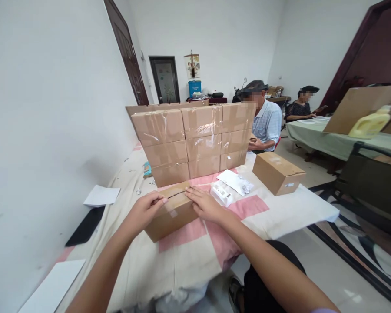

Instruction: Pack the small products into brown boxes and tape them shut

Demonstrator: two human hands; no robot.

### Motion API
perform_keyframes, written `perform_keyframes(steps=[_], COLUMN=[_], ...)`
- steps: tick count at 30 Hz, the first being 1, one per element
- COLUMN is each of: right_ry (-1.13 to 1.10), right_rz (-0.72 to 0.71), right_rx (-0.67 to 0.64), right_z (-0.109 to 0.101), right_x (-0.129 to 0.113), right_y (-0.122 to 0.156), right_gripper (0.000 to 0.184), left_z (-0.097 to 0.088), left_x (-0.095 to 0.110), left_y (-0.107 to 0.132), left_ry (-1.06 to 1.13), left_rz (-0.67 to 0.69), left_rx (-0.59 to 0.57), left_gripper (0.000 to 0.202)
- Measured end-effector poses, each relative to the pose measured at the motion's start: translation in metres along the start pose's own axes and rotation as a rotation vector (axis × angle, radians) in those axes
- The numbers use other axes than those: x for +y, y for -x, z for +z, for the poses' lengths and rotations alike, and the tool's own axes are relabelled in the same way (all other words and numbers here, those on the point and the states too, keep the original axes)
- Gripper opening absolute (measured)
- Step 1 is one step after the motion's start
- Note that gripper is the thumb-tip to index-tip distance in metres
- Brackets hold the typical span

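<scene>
A cardboard box stands on the cloth in front of me, its top flaps meeting along a dark, narrow seam. At the seam's left end is my left hand, its fingers bent and pressed together against the flap edge. My right hand lies open on the right part of the top, fingers stretched out flat beside the seam. A small white device sits just right of the box. Past it lie a white paper sheet and crumpled clear plastic.
Taped cardboard boxes form a stacked wall behind the box. Another carton stands at the table's right side. One person sits behind the stack; another sits by a green-covered table. A wall borders the left.
</scene>
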State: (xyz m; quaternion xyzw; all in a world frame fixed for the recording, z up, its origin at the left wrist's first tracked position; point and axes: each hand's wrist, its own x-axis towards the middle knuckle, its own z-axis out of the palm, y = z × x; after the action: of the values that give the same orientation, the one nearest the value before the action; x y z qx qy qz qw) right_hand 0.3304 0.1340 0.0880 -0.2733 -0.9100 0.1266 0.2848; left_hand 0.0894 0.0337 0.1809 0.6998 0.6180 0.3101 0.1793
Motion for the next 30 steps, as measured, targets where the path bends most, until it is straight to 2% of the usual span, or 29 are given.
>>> perform_keyframes(steps=[3, 6, 9, 12, 16, 21, 27, 30], right_ry=[0.035, 0.037, 0.034, 0.030, 0.005, -0.010, 0.000, 0.011], right_rz=[-0.003, -0.002, 0.000, -0.008, -0.023, -0.031, -0.048, -0.041], right_rx=[0.008, 0.003, -0.005, -0.002, 0.006, 0.030, 0.037, 0.023], right_z=[0.003, 0.003, 0.003, 0.003, 0.004, 0.007, 0.006, 0.004], right_x=[0.000, -0.001, 0.000, 0.001, 0.002, 0.003, 0.002, 0.000], right_y=[0.001, 0.002, 0.002, 0.002, 0.002, 0.002, 0.004, 0.004], right_gripper=[0.065, 0.066, 0.067, 0.066, 0.065, 0.062, 0.059, 0.058], left_z=[-0.007, -0.007, 0.002, 0.012, 0.016, 0.013, 0.016, 0.018], left_x=[-0.010, -0.028, -0.049, -0.065, -0.074, -0.078, -0.079, -0.078], left_y=[-0.026, -0.049, -0.063, -0.067, -0.066, -0.068, -0.074, -0.072], left_ry=[-0.084, -0.091, -0.054, -0.002, 0.022, 0.012, -0.035, -0.066], left_rz=[0.019, -0.028, -0.081, -0.099, -0.097, -0.091, -0.068, -0.055], left_rx=[-0.144, -0.153, -0.179, -0.207, -0.188, -0.206, -0.204, -0.187], left_gripper=[0.033, 0.031, 0.037, 0.040, 0.043, 0.067, 0.060, 0.065])
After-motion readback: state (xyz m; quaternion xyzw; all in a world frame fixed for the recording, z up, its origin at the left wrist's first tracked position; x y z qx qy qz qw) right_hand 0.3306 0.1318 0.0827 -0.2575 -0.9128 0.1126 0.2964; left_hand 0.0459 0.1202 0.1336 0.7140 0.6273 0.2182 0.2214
